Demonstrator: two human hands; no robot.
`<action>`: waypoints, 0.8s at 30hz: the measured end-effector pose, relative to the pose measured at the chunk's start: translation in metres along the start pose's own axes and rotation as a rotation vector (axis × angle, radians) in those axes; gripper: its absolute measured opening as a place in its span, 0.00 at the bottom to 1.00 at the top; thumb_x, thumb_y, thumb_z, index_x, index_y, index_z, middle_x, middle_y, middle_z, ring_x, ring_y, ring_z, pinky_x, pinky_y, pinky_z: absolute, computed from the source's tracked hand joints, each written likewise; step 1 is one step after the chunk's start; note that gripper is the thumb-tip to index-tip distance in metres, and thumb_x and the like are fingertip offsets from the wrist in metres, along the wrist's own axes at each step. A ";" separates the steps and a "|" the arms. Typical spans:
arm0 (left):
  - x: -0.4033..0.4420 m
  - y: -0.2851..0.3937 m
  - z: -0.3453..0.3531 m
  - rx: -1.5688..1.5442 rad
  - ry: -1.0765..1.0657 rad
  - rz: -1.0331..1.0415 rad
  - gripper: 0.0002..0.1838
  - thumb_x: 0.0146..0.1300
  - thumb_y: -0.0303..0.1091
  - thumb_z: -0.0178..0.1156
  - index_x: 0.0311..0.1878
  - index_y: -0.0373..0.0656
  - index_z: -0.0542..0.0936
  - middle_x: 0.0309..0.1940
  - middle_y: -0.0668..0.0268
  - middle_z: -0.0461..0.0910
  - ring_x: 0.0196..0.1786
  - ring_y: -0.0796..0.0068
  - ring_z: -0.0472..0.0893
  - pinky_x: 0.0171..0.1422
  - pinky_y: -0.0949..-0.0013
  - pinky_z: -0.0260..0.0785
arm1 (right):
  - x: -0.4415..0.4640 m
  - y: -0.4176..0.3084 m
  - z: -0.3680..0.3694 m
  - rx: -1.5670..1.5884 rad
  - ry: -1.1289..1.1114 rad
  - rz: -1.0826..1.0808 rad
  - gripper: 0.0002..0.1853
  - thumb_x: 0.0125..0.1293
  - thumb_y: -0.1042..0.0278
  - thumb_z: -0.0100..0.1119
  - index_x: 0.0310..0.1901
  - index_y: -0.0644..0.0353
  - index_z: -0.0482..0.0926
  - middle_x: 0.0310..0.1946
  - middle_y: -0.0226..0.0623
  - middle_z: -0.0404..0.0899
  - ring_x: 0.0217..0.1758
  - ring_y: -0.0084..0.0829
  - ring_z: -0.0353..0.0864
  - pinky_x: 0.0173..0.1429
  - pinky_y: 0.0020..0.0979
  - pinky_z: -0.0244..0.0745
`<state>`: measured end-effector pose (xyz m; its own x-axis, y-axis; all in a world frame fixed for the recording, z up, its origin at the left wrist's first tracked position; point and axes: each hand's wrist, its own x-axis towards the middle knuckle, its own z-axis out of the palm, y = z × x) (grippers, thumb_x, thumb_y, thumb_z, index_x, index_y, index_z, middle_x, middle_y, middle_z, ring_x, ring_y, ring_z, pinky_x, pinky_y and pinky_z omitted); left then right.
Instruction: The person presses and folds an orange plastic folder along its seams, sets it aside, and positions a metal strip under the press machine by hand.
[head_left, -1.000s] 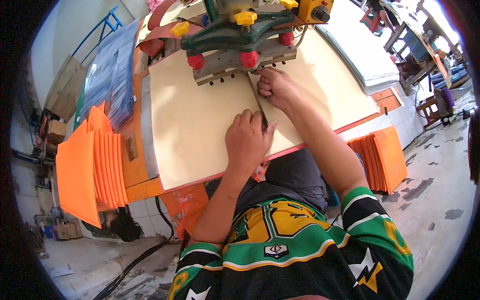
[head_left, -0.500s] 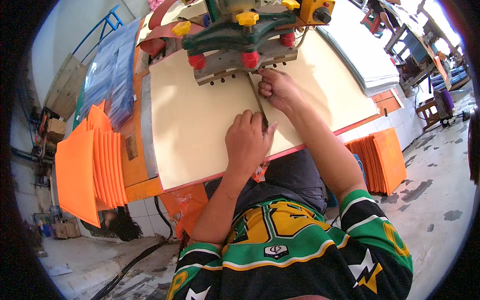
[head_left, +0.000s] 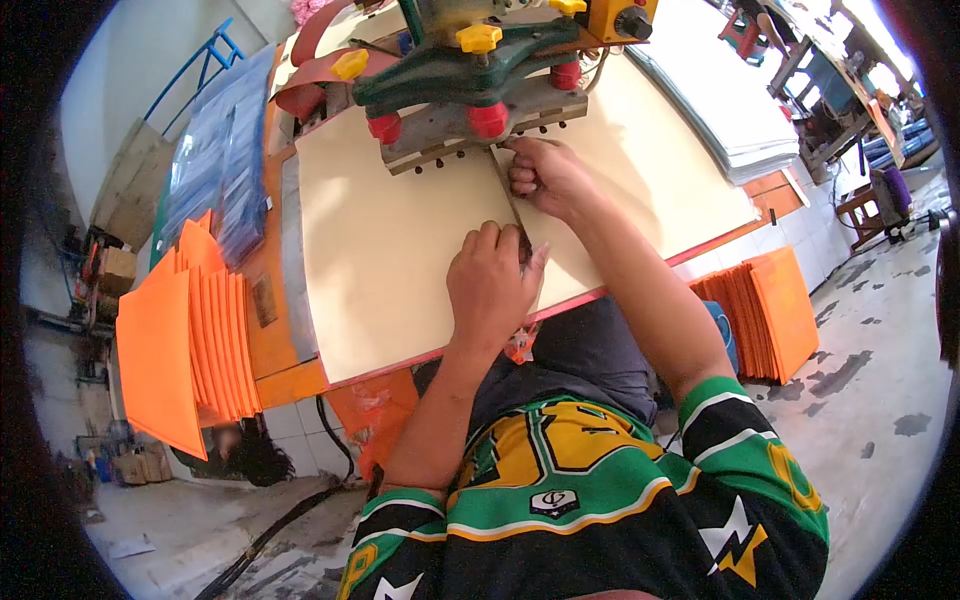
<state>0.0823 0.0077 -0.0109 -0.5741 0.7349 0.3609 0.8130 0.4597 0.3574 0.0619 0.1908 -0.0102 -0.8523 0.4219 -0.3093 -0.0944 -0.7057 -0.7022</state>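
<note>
My left hand (head_left: 490,280) is wrapped round the near end of a thin dark bar (head_left: 507,190) that lies over the cream sheet (head_left: 370,240). Close to the bar's far end, my right hand (head_left: 545,175) is closed in a pinch at the lower edge of the green press (head_left: 460,75). What its fingertips grip is too small to make out. Red cylinders and yellow knobs sit on the press, above a metal plate with dark bolts.
Orange folded pieces (head_left: 160,360) stand at the left table edge, and another orange stack (head_left: 765,320) is at the right. Clear plastic sleeves (head_left: 215,150) lie far left. White sheets (head_left: 715,90) lie at the right, near a yellow control box (head_left: 615,20).
The view has shifted slightly, so the press appears a little further left. Both hands keep nearly the same places and grips.
</note>
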 end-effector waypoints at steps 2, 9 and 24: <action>0.000 0.000 0.000 0.002 0.000 -0.002 0.22 0.68 0.52 0.67 0.40 0.38 0.80 0.40 0.55 0.78 0.47 0.51 0.81 0.49 0.49 0.76 | -0.001 0.000 0.000 0.000 0.010 -0.060 0.04 0.77 0.73 0.56 0.43 0.63 0.75 0.26 0.25 0.61 0.23 0.20 0.57 0.26 0.27 0.53; 0.000 0.001 -0.001 0.008 -0.006 0.002 0.23 0.68 0.53 0.67 0.39 0.38 0.80 0.39 0.55 0.77 0.47 0.51 0.81 0.49 0.50 0.76 | 0.003 0.002 0.000 -0.060 0.017 -0.123 0.03 0.76 0.75 0.57 0.44 0.65 0.75 0.28 0.27 0.66 0.24 0.19 0.61 0.25 0.25 0.53; 0.000 0.001 -0.001 0.007 0.000 0.017 0.22 0.68 0.51 0.67 0.40 0.37 0.79 0.40 0.53 0.77 0.46 0.49 0.81 0.48 0.48 0.75 | 0.003 0.006 0.003 -0.111 0.060 -0.148 0.05 0.75 0.73 0.59 0.43 0.65 0.76 0.25 0.24 0.63 0.22 0.19 0.59 0.24 0.27 0.52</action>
<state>0.0829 0.0079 -0.0099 -0.5605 0.7424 0.3671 0.8232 0.4510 0.3449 0.0574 0.1857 -0.0132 -0.8005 0.5523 -0.2326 -0.1565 -0.5674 -0.8085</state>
